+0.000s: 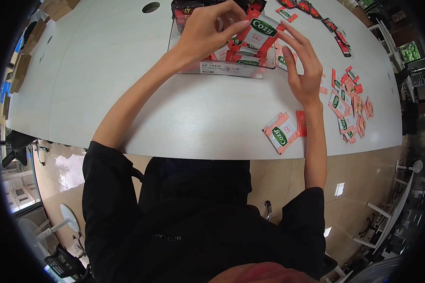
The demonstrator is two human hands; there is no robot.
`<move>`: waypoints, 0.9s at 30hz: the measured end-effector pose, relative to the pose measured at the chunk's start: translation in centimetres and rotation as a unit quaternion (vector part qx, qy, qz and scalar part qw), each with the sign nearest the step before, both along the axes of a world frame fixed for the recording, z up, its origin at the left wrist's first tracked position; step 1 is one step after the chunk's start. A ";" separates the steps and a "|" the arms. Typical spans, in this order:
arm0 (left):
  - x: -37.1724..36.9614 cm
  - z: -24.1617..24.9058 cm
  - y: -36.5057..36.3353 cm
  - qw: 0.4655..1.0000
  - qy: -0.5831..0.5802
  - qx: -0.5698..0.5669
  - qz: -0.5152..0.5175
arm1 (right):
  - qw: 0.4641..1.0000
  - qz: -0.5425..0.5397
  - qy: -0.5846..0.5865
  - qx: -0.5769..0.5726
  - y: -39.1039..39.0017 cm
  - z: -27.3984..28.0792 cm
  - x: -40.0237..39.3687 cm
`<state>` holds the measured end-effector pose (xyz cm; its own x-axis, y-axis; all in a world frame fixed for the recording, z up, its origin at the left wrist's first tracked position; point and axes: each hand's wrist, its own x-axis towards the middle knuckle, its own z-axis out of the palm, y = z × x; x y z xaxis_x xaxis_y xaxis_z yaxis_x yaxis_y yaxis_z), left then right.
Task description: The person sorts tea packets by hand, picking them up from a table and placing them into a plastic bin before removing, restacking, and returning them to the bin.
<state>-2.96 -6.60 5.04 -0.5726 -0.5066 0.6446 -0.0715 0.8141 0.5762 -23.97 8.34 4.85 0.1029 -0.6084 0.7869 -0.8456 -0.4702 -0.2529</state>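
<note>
My left hand (212, 28) pinches a red and white Cozy tea sachet (259, 34) by its left edge, above a clear plastic bin (184, 67). My right hand (304, 66) has its fingers spread, with the fingertips right at the sachet's right edge. Inside the bin, more Cozy sachets (249, 61) lie in the front part, while black and red G7 packets (186, 10) fill the back. A printed label (222, 69) runs along the bin's front. Below my right wrist, a Cozy sachet (281, 133) lies near the table's front edge, beside a red packet (301, 123) partly hidden by my forearm.
A loose pile of Cozy sachets (347, 106) spreads over the right side of the white table (212, 113). Several dark red packets (330, 24) form a curved row at the back right. A round cable hole (150, 7) is at the back left; cardboard boxes (26, 61) stand beyond the left edge.
</note>
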 end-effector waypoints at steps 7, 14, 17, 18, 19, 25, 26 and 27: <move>-0.2 0.3 0.7 0.999 -0.045 0.010 0.016 | 0.997 0.016 0.010 0.081 0.0 -0.7 0.1; -0.1 -0.2 0.2 0.993 -0.117 0.030 -0.014 | 0.991 0.020 0.073 0.106 0.2 -0.3 -0.4; -0.4 -1.1 -0.3 0.995 -0.090 0.020 -0.039 | 0.992 -0.003 0.031 0.119 0.2 -0.5 -0.3; -0.4 -1.1 -0.2 0.995 -0.089 0.020 -0.039 | 0.991 -0.003 0.031 0.131 0.2 -0.7 -0.5; -0.4 -0.9 0.0 0.995 -0.091 0.034 -0.034 | 0.989 -0.002 0.031 0.144 0.2 -0.8 -0.6; -0.4 0.0 0.5 0.999 -0.043 0.015 0.009 | 0.994 -0.108 -0.014 0.021 3.8 2.7 -3.1; -0.4 0.3 0.6 0.998 -0.045 -0.002 0.032 | 0.993 -0.117 -0.012 0.023 5.6 2.4 -3.3; -0.5 0.3 0.4 0.997 -0.011 -0.072 0.039 | 0.976 -0.157 -0.145 0.027 7.7 1.3 -3.3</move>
